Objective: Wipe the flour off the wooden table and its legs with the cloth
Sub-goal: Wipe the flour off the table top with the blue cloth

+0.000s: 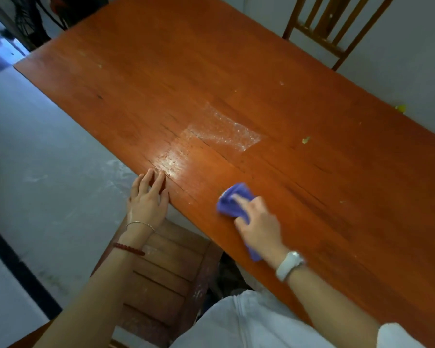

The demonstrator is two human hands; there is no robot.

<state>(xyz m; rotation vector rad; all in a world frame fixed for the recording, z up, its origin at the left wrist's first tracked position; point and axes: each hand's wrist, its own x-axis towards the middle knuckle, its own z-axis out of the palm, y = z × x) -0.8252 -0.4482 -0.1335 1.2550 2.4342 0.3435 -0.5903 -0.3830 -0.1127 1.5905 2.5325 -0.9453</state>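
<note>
At the near edge of the wooden counter [236, 79], we press the purple cloth [232, 200] flat against the wood with our right hand [258, 222], fingers curled over its bunched folds. Our left hand [148, 197] rests on that same edge, left of the cloth, fingers straight and holding nothing. Beyond the cloth, toward the middle of the counter, lies a pale speckled patch [224, 130], with a shiny smear [171, 163] between it and our left hand. Small crumbs [305, 139] sit farther out, to the right of the patch. A slatted chair [161, 277] stands below the counter's near edge, its seat dusted white. We judge the risk to be this: a stroke pulled toward us could sweep flour over the edge onto the chair, and the loosely bunched cloth may only smear the patch into the grain cracks. The legs are hidden from us.
</note>
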